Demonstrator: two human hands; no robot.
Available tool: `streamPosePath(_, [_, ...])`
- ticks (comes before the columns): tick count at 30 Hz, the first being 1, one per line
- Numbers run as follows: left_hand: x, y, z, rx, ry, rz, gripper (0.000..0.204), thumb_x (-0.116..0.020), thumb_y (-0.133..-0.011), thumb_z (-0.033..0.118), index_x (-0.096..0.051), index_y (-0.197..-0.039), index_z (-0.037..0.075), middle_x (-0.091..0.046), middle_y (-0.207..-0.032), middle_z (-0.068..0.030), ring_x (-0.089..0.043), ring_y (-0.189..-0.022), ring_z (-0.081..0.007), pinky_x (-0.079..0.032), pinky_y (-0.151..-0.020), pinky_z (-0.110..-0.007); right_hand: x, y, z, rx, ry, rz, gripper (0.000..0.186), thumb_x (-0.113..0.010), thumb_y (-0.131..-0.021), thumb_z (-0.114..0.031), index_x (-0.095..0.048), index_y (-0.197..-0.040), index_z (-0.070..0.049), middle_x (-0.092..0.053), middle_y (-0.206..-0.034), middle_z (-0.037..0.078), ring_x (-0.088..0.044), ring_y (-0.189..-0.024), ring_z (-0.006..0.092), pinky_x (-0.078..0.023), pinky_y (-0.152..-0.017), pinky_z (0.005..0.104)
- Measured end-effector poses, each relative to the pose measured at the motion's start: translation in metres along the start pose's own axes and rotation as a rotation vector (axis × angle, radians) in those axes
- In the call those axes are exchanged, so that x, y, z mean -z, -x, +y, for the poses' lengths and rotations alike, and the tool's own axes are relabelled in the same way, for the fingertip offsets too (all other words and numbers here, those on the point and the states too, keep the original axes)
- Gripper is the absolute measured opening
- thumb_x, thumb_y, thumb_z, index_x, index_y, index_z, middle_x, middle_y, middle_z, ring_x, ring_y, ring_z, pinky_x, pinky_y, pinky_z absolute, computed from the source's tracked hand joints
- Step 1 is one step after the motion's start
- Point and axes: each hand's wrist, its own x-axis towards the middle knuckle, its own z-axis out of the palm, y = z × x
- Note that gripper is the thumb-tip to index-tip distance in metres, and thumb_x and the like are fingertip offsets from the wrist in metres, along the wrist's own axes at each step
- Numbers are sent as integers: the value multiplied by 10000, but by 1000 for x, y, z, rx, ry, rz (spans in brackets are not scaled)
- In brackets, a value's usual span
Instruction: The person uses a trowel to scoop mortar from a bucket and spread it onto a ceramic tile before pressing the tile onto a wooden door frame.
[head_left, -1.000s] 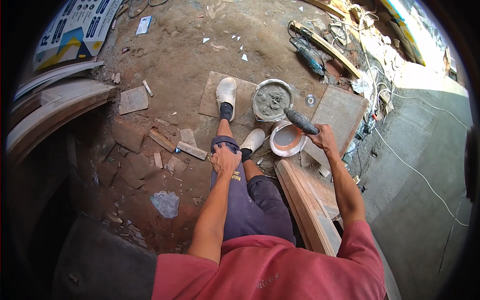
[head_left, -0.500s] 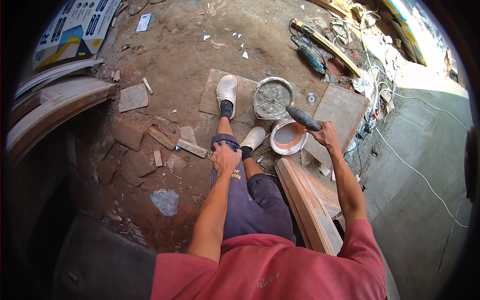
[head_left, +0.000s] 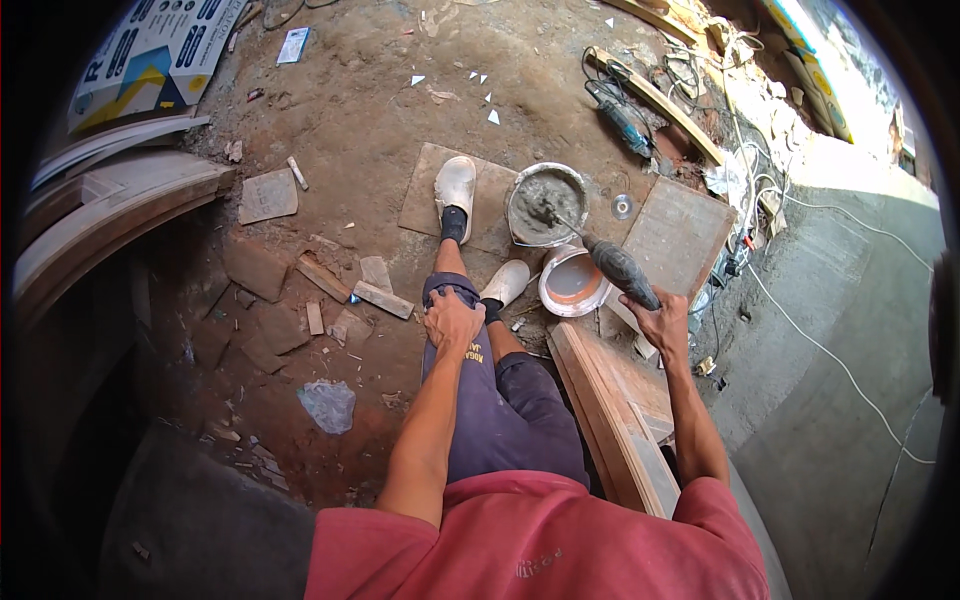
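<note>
My right hand [head_left: 662, 325] grips a thick, dark grey, mortar-smeared tool [head_left: 622, 272], whose thin shaft reaches into a bucket of wet grey mix [head_left: 535, 195]. A smaller white-rimmed bucket [head_left: 572, 282] with pale liquid stands just below it, partly behind the tool. My left hand [head_left: 452, 322] is closed on the rolled purple trouser leg at my knee. My white clogs [head_left: 455, 185] are beside the buckets, the left one on a flat board [head_left: 420, 200].
Planks [head_left: 610, 410] lie at my lower right. A teal corded power tool [head_left: 620, 125], a grey sheet [head_left: 680, 225] and white cables [head_left: 820, 340] lie rightward. Curved panels [head_left: 120, 215], broken bricks [head_left: 255, 265] and a plastic bag [head_left: 325, 405] are leftward, printed cardboard [head_left: 150, 55] behind.
My right hand has drawn down and slightly right, bringing the dark tool with it, more upright in the picture and lower than before. My left hand stays at the knee.
</note>
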Motion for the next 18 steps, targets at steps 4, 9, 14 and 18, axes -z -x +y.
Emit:
streamPosePath(4, [10, -2, 1, 12, 13, -12, 682, -736, -764, 399, -552, -1302, 22, -505, -1355, -223, -626, -1124, -392, -492, -979, -476, 12, 7, -13, 14, 12, -43, 345, -831, -778, -321, -748, -901, -10, -665, -657, 182, -650, -559, 256, -490, -579, 354])
streamPosePath(9, [17, -6, 4, 19, 40, 11, 680, -739, -766, 399, -556, -1294, 13, -521, -1345, -229, -623, -1134, -393, -489, -984, -485, -38, -37, -4, 77, -44, -97, 384, -820, -781, -370, -747, -891, -10, -646, -643, 209, -664, -573, 321, -497, -575, 388])
streamPosePath(14, [7, -7, 9, -7, 37, 32, 672, -740, -767, 406, -567, -1282, 8, -531, -1340, -236, -630, -1124, -398, -497, -978, -481, -74, -64, 17, 68, -40, -17, 422, -816, -775, -403, -741, -878, -1, -640, -641, 218, -651, -563, 344, -493, -571, 400])
streamPosePath(18, [18, -8, 2, 5, 42, 32, 671, -743, -765, 413, -575, -1272, 6, -534, -1334, -230, -639, -1106, -397, -514, -951, -478, -39, -33, 5, -12, -18, 22, 405, -811, -789, -383, -735, -866, 7, -640, -625, 201, -616, -511, 286, -485, -561, 383])
